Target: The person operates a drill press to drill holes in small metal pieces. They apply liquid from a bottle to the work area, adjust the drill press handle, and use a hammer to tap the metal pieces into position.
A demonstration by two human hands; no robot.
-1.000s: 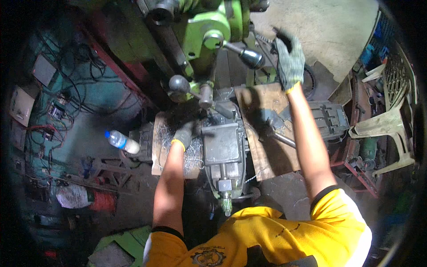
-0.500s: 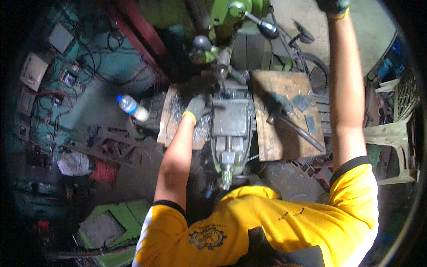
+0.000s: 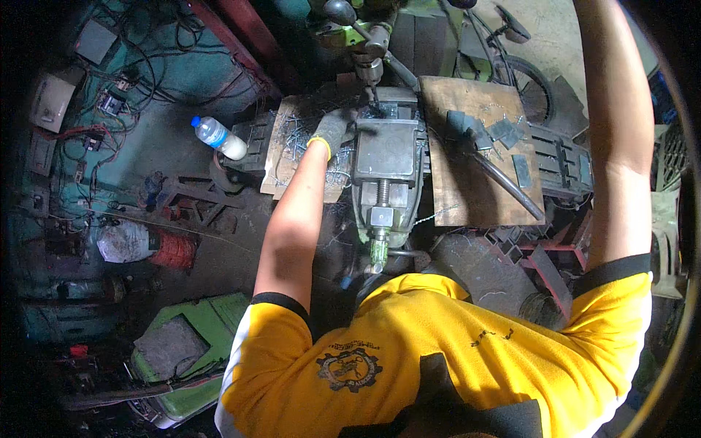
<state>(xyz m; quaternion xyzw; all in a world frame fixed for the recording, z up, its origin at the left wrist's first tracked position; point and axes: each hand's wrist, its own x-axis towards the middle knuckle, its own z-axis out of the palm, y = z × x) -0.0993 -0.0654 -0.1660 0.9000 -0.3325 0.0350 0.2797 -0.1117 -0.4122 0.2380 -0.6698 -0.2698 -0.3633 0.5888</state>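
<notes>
My left hand (image 3: 336, 128), in a grey work glove with a yellow cuff, is at the left side of a machine vise (image 3: 387, 152), close to its far jaw. Its fingers are in shadow, so their grip does not show. Just beyond the vise jaws, the drill chuck (image 3: 369, 69) points down with a bit (image 3: 372, 96) in it, above a small metal piece (image 3: 385, 110) at the jaws. My right arm (image 3: 621, 124) stretches far up and out past the top edge; that hand is not visible.
Metal shavings cover a board (image 3: 276, 164) left of the vise. A wooden board (image 3: 456, 191) on the right bears several dark metal plates (image 3: 505, 133) and a long-handled hammer-like tool (image 3: 507, 182). A water bottle (image 3: 219, 137) stands far left. A bicycle (image 3: 522, 80) is behind.
The view has shifted, so the bench sits higher in it. My right hand has passed out of the top edge. My left hand stays beside the vise.
</notes>
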